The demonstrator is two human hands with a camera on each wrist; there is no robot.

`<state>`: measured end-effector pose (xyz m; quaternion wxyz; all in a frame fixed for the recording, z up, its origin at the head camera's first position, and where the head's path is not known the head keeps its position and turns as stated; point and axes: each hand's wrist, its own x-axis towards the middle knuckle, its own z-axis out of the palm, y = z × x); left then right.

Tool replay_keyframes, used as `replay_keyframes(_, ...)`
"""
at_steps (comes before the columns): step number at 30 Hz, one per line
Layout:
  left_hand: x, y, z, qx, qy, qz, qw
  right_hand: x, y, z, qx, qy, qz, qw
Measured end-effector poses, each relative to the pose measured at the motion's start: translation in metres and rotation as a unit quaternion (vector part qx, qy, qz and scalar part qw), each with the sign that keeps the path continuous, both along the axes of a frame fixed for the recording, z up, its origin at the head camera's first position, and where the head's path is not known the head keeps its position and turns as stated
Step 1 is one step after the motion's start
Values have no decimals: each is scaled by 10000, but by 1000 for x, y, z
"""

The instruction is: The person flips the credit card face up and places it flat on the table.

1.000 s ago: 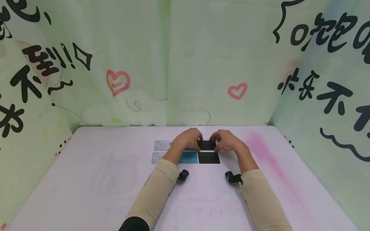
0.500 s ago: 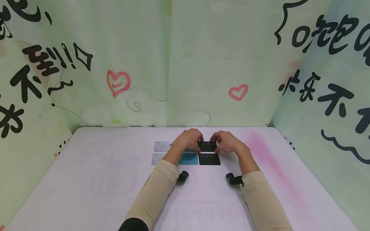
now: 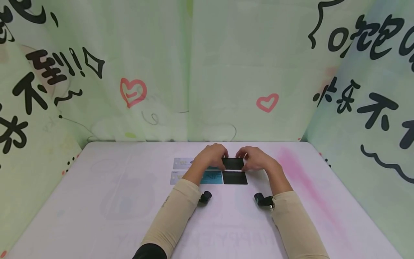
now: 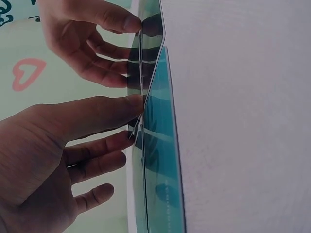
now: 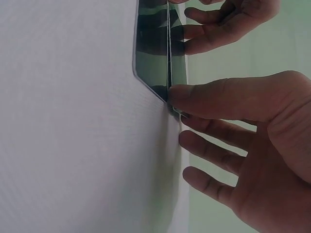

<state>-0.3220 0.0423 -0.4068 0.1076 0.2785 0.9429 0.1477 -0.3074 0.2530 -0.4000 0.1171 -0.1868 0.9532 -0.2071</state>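
Both hands are at a black card (image 3: 233, 164) in the back row on the table. My left hand (image 3: 210, 156) pinches its left end between thumb and index finger, and my right hand (image 3: 256, 159) pinches its right end. In the left wrist view, the left thumb (image 4: 109, 111) presses on the card's near corner. The right thumb (image 5: 218, 99) does likewise in the right wrist view. Directly in front lies a second black card (image 3: 235, 178), beside a teal VIP card (image 3: 212, 177). Another teal card behind it is mostly hidden by the left hand.
Two pale lavender VIP cards, one at the back (image 3: 182, 163) and one in front (image 3: 176, 176), lie left of the teal ones. Black wrist cameras jut inward from both sleeves. Behind the pale table (image 3: 113, 208) hangs a green curtain (image 3: 220, 72) with lettering and hearts.
Both hands keep their places at the back black card, and the cards stay put. Only a slight shift of the whole head view shows.
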Motion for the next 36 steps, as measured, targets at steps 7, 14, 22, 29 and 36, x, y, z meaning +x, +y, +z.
replay_keyframes(7,-1,-2,0,63,-42,11,10000,-2,1,0,-20,-31,9,10000)
replay_keyframes(14,-1,-3,2,22,-65,26,10000,-2,0,2,37,-10,45,10000)
replay_keyframes(22,-2,-3,4,-36,36,-104,9999,-2,5,5,-24,9,-1,10000)
replay_keyframes(29,-1,-5,5,-106,55,-91,9999,-2,7,4,-61,-35,27,10000)
replay_keyframes(36,0,-5,5,-117,244,-171,9995,-2,7,3,-58,-69,-3,10000)
